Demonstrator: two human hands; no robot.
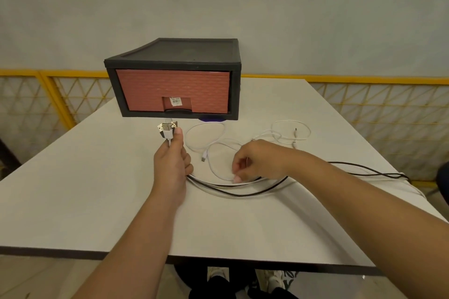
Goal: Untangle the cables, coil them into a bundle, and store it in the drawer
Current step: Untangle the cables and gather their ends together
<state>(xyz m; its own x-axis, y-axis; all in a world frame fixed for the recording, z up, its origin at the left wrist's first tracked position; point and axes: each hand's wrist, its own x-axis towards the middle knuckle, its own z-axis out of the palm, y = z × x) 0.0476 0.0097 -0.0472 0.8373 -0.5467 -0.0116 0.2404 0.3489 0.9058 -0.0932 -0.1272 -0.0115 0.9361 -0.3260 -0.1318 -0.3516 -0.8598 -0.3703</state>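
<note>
The cables [243,195] lie in loose loops on the table [97,189], in front of the closed drawer [172,92] and trailing off to its right, over the table's edge. They look light and floppy, with enough spring to uncurl if let go, and smooth enough to slide through the fingers. I'd say the stiff ends are the place to take hold, since the soft middle just bends and drags its neighbours along.

The left hand [170,162], right in front of the drawer's handle, is clamped around a bunch of plugs [166,128] held upright, the thumb pressed along them. The right hand [257,161], nearer me and to the drawer's right, pinches one white cable [213,167] between thumb and fingertip, low against the table.

Counting:
- One drawer.
- Three plugs in the bunch, as far as I can make out.
- Two black strands leading away from the left hand.
- Several white loops, too overlapped to say how many cables they make.
- A loose white plug [203,156] in front of the drawer.
- A thin jack [295,131] off to its right.
</note>
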